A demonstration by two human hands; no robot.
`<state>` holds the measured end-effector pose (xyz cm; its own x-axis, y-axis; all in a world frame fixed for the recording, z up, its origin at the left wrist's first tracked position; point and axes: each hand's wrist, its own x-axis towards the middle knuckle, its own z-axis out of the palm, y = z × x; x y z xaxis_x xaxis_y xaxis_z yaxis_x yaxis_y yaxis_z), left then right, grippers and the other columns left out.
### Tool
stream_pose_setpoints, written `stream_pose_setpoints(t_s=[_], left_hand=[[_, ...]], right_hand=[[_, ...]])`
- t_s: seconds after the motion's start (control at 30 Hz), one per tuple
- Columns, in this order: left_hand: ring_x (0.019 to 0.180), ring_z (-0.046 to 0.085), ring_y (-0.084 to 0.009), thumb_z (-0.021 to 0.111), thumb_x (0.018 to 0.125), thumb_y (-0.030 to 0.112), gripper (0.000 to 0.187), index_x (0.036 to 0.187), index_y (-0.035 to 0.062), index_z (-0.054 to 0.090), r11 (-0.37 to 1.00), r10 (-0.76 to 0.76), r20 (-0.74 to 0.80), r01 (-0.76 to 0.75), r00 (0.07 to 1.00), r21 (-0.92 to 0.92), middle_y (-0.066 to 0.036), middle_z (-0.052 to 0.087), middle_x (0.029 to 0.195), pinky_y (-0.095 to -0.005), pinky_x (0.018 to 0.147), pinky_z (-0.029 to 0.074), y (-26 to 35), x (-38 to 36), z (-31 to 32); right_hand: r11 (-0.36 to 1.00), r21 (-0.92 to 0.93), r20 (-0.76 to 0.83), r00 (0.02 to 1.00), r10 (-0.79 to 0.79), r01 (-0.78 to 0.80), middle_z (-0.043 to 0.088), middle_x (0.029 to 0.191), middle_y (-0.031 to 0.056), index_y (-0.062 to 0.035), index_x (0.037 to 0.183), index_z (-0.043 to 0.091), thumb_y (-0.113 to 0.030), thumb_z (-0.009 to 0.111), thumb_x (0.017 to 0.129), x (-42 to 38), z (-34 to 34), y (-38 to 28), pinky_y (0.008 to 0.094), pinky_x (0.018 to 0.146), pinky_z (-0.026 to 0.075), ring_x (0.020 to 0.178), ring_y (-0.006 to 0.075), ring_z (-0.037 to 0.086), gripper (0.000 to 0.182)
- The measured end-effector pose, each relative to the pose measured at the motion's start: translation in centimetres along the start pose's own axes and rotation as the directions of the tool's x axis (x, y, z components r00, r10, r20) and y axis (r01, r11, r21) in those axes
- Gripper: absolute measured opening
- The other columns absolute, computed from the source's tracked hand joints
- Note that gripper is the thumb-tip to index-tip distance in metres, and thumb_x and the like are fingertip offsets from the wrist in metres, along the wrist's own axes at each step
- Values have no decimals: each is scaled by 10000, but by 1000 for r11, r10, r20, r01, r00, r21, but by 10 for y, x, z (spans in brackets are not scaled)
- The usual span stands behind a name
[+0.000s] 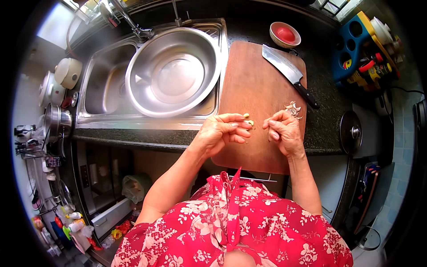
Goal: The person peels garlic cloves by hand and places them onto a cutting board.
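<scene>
My left hand [226, 130] hovers over the left part of the wooden chopping board [249, 75]. Its fingers are loosely bent and apart, with nothing visible in them. Small pale-yellow peeled garlic cloves [251, 123] lie by its fingertips. On the right side of the board, my right hand [286, 132] has its fingers curled and pinched together; what they hold, if anything, is hidden. Just beyond it sits a little pile of garlic skins [293, 109]. A cleaver [284, 66] with a black handle rests across the board's upper right, its handle over the edge.
Left of the board, a large steel basin [173, 73] stands over the double sink [106, 84] under a tap [141, 32]. A bowl with something red [285, 34] is behind the board. Rightward are a blue-and-yellow rack [356, 49] with bottles and a pot lid [351, 132].
</scene>
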<state>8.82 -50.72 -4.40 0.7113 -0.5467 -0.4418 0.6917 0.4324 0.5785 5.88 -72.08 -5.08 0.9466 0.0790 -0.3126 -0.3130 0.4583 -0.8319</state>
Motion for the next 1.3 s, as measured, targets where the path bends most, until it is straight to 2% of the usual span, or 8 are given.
stream_pose_setpoints(t_s=[0.3, 0.37, 0.57, 0.7, 0.77, 0.83, 1.1, 1.3], left_hand=[[864, 607, -320, 489, 792, -33, 311, 1095, -100, 471, 992, -118, 97, 121, 988, -24, -237, 571, 997, -347, 731, 524, 5, -17, 10], [873, 603, -324, 494, 779, -42, 334, 1104, -108, 459, 988, -141, 84, 146, 986, -50, -226, 571, 989, -345, 737, 521, 3, -20, 12], [871, 608, -255, 479, 762, -81, 319, 1080, -105, 478, 982, -188, 101, 189, 977, 2, -180, 578, 971, -302, 722, 521, -6, -22, 14], [852, 614, -236, 507, 764, -53, 339, 1098, -91, 468, 957, -288, 104, 282, 952, 70, -172, 586, 961, -297, 702, 519, -10, -24, 22], [846, 620, -254, 527, 765, -37, 321, 1085, -52, 502, 962, -233, -11, 232, 972, 141, -194, 593, 971, -311, 697, 527, -9, -26, 25], [809, 628, -249, 549, 785, 8, 261, 1042, -30, 524, 969, -207, -30, 209, 978, 135, -201, 594, 965, -308, 665, 531, -9, -26, 16], [678, 616, -191, 514, 863, 118, 128, 841, -5, 540, 998, 50, -241, -61, 969, -36, -147, 610, 821, -276, 560, 521, -21, -27, -11], [608, 600, -147, 557, 850, 175, 198, 785, -12, 564, 983, 40, -274, 11, 961, 181, -117, 612, 751, -232, 496, 494, -22, -33, -13]], right_hand=[[920, -370, 104, 990, -96, 128, 560, 719, 28, -8, 845, 613, 19, 550, 787, 0, 40, 2, 180, 429, 345, 499, 53, 458, 89], [614, -610, 284, 862, -421, 501, 568, 709, 47, 12, 818, 603, 36, 575, 749, 3, 43, 9, 225, 513, 411, 592, 106, 529, 79], [267, -718, 479, 735, -480, 642, 539, 679, 105, 7, 744, 554, 28, 610, 682, -5, 41, 20, 287, 544, 436, 614, 234, 554, 87], [368, -747, 348, 797, -493, 554, 526, 648, 78, -12, 724, 544, 24, 569, 738, -17, 18, 29, 257, 474, 394, 528, 164, 505, 46], [808, -582, -169, 957, -235, 95, 536, 657, 26, -17, 731, 521, 3, 564, 758, -26, -9, 23, 255, 469, 385, 541, 111, 494, 54], [941, -328, -297, 936, -188, 85, 508, 652, -26, -24, 779, 535, -5, 544, 792, -35, -36, 13, 212, 438, 341, 516, 39, 424, 24], [197, -970, -21, 762, -647, 140, 564, 674, 107, -12, 781, 532, -34, 577, 758, -17, -55, 2, 328, 538, 424, 577, 234, 540, 55], [-151, -988, 121, 826, -550, 44, 552, 744, 169, -19, 746, 486, -54, 539, 760, -11, -50, 4, 440, 586, 441, 691, 367, 552, 66]])
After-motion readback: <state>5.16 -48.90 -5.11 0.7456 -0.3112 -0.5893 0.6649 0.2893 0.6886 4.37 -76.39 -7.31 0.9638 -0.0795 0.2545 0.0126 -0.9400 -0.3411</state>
